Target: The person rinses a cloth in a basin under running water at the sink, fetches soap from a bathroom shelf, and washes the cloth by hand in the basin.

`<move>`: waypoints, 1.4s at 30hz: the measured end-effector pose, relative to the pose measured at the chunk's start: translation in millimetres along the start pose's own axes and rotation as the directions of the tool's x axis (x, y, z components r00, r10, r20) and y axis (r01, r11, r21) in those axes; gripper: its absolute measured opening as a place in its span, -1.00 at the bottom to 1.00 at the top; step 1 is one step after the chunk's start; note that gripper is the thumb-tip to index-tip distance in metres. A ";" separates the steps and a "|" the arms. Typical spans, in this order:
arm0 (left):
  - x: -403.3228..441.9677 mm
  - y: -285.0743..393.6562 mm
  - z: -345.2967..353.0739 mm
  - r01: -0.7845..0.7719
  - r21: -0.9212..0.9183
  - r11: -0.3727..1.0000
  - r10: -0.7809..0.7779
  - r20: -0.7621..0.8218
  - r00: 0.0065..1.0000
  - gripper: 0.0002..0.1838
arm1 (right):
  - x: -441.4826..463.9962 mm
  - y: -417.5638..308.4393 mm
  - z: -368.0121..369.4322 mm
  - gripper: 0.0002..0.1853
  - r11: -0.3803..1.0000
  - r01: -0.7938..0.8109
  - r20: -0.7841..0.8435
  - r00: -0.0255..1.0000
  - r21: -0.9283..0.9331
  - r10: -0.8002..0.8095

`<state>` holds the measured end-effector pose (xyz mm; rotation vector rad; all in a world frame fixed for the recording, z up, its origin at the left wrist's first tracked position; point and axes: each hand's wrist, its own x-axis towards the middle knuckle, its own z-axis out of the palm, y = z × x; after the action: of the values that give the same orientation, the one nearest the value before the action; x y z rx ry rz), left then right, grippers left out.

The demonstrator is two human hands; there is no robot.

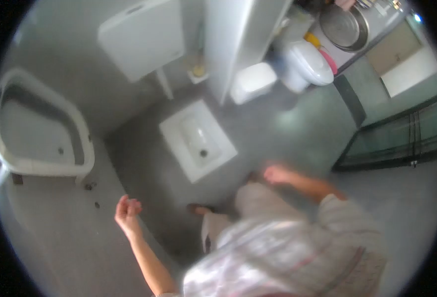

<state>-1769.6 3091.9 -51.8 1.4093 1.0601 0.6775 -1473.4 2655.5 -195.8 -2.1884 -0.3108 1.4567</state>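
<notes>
My left hand (128, 214) is raised at the lower left, near a white washbasin (87, 136). Its fingers are curled in, and a small pale patch shows at the fingertips; I cannot make out what it is. On the other side, my right hand (277, 174) hangs in front of my right leg, smeared by motion, so its fingers are unclear. A white squat toilet pan (179, 129) with a dark drain hole lies in the grey floor ahead, between the two hands and beyond my feet.
A white cistern (144, 39) hangs on the wall behind the pan. Beside a pale partition (233, 44) stand a white bin (254, 82) and a rounded white fixture (310, 64). Metal basins (344, 29) sit at upper right. A dark-framed glass panel (391, 133) stands right.
</notes>
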 end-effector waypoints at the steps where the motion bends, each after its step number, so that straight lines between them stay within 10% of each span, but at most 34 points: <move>1: -1.5 -2.6 42.5 0.016 -0.020 1.000 -0.015 0.078 0.997 -0.80 | -10.0 15.5 -16.2 -0.75 0.997 -0.064 -0.056 0.996 -0.031 0.062; 5: 0.8 -10.6 191.4 -0.062 0.092 0.994 0.023 0.368 0.929 -0.81 | -24.0 90.3 -87.2 -0.75 0.983 0.019 -0.195 0.981 0.185 0.018; 7: -3.5 -16.1 260.7 -0.388 0.359 0.849 0.184 0.487 0.854 -0.79 | -39.5 130.7 -107.1 -0.74 0.914 0.007 -0.233 0.968 0.405 0.095; 12: -48.7 57.0 419.7 -0.707 0.218 0.672 0.317 0.779 0.541 -0.80 | -88.8 156.9 -146.9 -0.71 0.679 0.272 -0.347 0.937 0.681 -0.028; 15: -70.6 60.1 513.4 -0.874 0.072 0.480 0.390 0.875 0.286 -0.83 | -121.7 120.1 -183.7 -0.72 0.402 0.246 -0.340 0.923 0.882 0.181; 25: -170.2 85.7 815.0 -0.823 -0.401 0.403 0.344 0.900 -0.270 -0.72 | -109.6 194.0 -364.4 -0.73 -0.097 0.411 -0.399 0.909 0.907 0.117; 33: -338.2 93.1 1051.8 -0.479 -0.818 0.320 0.146 0.542 -0.828 -0.72 | -137.4 290.8 -504.8 -0.70 -0.489 0.512 -0.465 0.856 0.707 0.224; 42: -506.3 71.0 1264.9 -0.291 -0.838 0.461 0.301 0.456 -0.837 -0.72 | -183.2 471.1 -700.0 -0.77 -0.551 0.622 -0.418 0.783 0.556 0.461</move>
<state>-847.8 2086.3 -73.0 1.6322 -1.6746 -0.2508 -946.8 1982.2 -73.8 -0.4702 0.8561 0.0304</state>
